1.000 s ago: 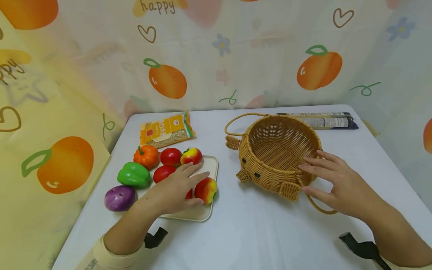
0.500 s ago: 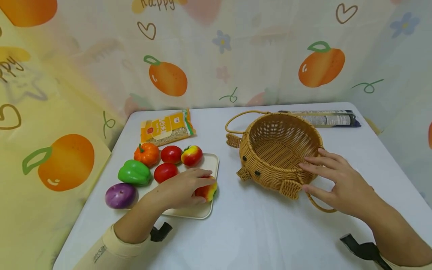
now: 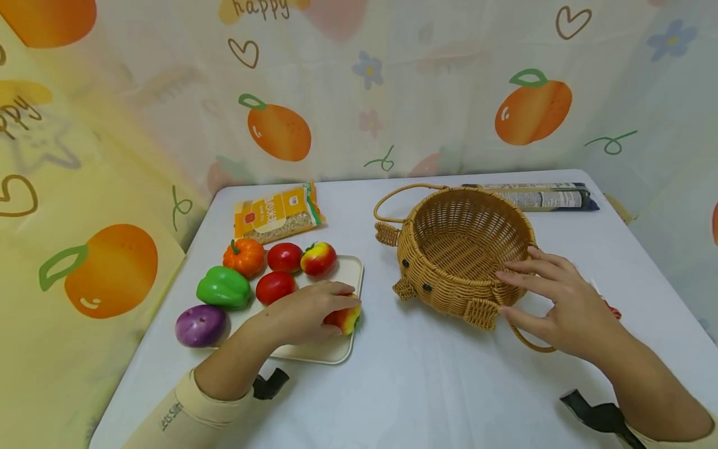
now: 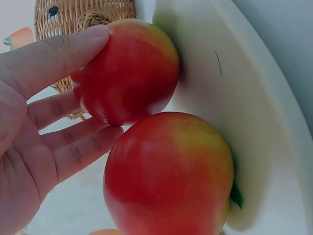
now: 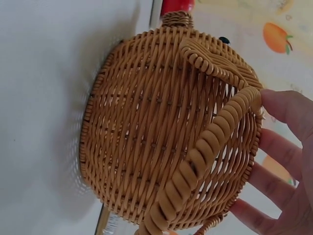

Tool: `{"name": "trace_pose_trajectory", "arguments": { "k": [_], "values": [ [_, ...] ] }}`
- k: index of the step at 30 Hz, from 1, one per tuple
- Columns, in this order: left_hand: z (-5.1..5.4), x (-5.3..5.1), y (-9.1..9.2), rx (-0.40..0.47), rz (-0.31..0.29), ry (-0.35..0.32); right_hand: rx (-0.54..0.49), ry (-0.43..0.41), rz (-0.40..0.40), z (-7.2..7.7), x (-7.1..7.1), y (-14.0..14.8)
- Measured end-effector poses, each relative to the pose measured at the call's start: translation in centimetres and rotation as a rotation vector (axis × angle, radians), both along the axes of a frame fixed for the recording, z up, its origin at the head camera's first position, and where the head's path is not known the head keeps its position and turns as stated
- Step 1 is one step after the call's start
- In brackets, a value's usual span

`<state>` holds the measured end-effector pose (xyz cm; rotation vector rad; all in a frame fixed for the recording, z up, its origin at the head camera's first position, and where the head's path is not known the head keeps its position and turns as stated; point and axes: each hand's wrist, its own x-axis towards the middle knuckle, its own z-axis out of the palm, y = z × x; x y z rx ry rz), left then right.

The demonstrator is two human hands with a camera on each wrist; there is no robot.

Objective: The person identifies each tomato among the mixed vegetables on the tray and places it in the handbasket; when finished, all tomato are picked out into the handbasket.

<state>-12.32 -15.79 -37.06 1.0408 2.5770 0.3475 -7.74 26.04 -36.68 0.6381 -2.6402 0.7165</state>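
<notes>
My left hand (image 3: 305, 313) grips a red-and-yellow fruit (image 3: 343, 317) at the right side of the cream tray (image 3: 336, 355). In the left wrist view, thumb and fingers lie around that fruit (image 4: 132, 73), and a second red-yellow fruit (image 4: 168, 176) touches it. My right hand (image 3: 572, 305) holds the near right rim of the wicker basket (image 3: 449, 290), which has a pig face. The right wrist view shows the thumb by the handle base and the fingers along the rim of the basket (image 5: 156, 122). The inside of the basket holds nothing.
Two red fruits (image 3: 284, 257) (image 3: 275, 287) and a red-yellow one (image 3: 318, 259) sit on the tray. Left of them lie an orange pumpkin (image 3: 244, 257), green pepper (image 3: 224, 287) and purple eggplant (image 3: 201, 325). Behind are a grain bag (image 3: 277, 215) and a dark-ended packet (image 3: 546, 198).
My left hand has moved down and right from above the tray and closed on the fruit at its right side. The right hand has stayed at the basket rim.
</notes>
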Motion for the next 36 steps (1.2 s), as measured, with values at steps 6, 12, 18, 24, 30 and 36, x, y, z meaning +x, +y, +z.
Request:
{"name": "trace_pose_trajectory", "arguments": {
  "k": [6, 12, 18, 24, 30, 36],
  "values": [
    [0.3, -0.1, -0.2, 0.015, -0.021, 0.027, -0.018, 0.024, 0.008, 0.0, -0.1, -0.2],
    [0.8, -0.3, -0.3, 0.010, -0.030, 0.040, -0.017, 0.012, 0.001, -0.2, 0.0, -0.2],
    [1.9, -0.7, -0.5, 0.005, -0.006, 0.031, -0.011, 0.007, -0.010, -0.3, 0.0, -0.1],
    [2.9, -1.0, -0.5, 0.001, -0.005, 0.051, -0.013, 0.033, 0.003, -0.1, 0.1, -0.2],
    [4.2, -1.5, -0.5, 0.005, 0.015, 0.065, -0.004, 0.055, 0.011, 0.0, 0.2, -0.4],
    [5.4, -2.2, -0.2, 0.080, 0.015, 0.121, 0.006, 0.058, 0.009, 0.0, 0.2, -0.4]
  ]
}}
